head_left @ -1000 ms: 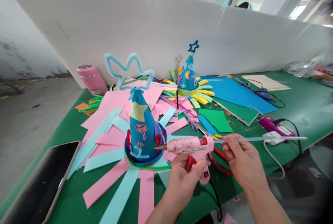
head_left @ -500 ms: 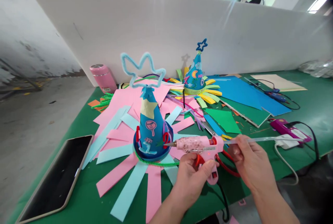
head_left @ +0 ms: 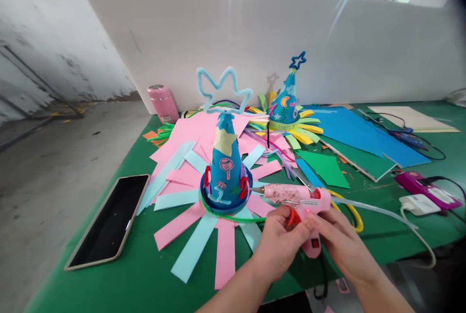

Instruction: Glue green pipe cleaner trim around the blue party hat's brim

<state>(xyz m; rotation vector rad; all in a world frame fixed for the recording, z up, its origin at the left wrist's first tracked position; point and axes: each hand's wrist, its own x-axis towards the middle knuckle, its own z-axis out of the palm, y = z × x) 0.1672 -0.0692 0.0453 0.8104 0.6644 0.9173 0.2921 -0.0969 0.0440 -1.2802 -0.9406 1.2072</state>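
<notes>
A pink hot glue gun [head_left: 291, 193] is held in front of me, its metal nozzle pointing left close to a red number on a blue paper cone hat [head_left: 227, 172]. My left hand [head_left: 282, 240] grips the glue gun from below, near the orange trigger. On the other side, my right hand [head_left: 342, 240] closes on the back of the handle, its fingertips partly hidden behind it. From the gun's rear runs a long clear glue stick [head_left: 374, 207]. The hat carries a light-blue pipe-cleaner star [head_left: 224, 90] and stands among pink and light-blue paper strips [head_left: 196, 242].
Left on the green table [head_left: 127, 284] lies a black-screened phone [head_left: 111, 223]. Behind are a pink bottle [head_left: 163, 103], a second decorated hat [head_left: 286, 104] and blue paper sheets [head_left: 357, 128]. To the right sits a purple power strip [head_left: 425, 189] with cables. A white panel [head_left: 255, 36] stands at the back.
My right hand has let go of the clear glue stick and moved left onto the glue gun's handle. The nozzle sits slightly farther from the hat. The whole view has shifted.
</notes>
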